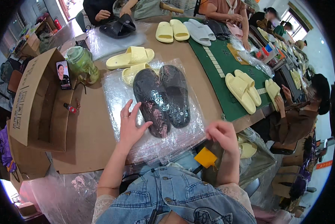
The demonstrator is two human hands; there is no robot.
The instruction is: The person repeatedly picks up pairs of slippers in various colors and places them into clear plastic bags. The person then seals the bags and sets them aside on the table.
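Observation:
A pair of black slippers (178, 97) lies soles up inside a clear plastic bag (115, 100), on top of a stack of such bags. My left hand (131, 125) is open at the bag's left side, thumb and fingers spread beside the left slipper. To the right of the bag, my right hand (224, 135) is raised with its fingers curled together, slightly blurred. Whatever it may pinch is hidden. Just beyond the bagged pair are two pale yellow slippers, one on its side (132, 58), the other partly behind the black pair (132, 73).
A cardboard box (37, 108) stands on its side at left, near a phone (63, 75) and a green-filled jar (81, 64). More yellow slippers (243, 91) lie on a green mat (214, 71) at right. Co-workers sit around the table; one's hand touches a black slipper (119, 28).

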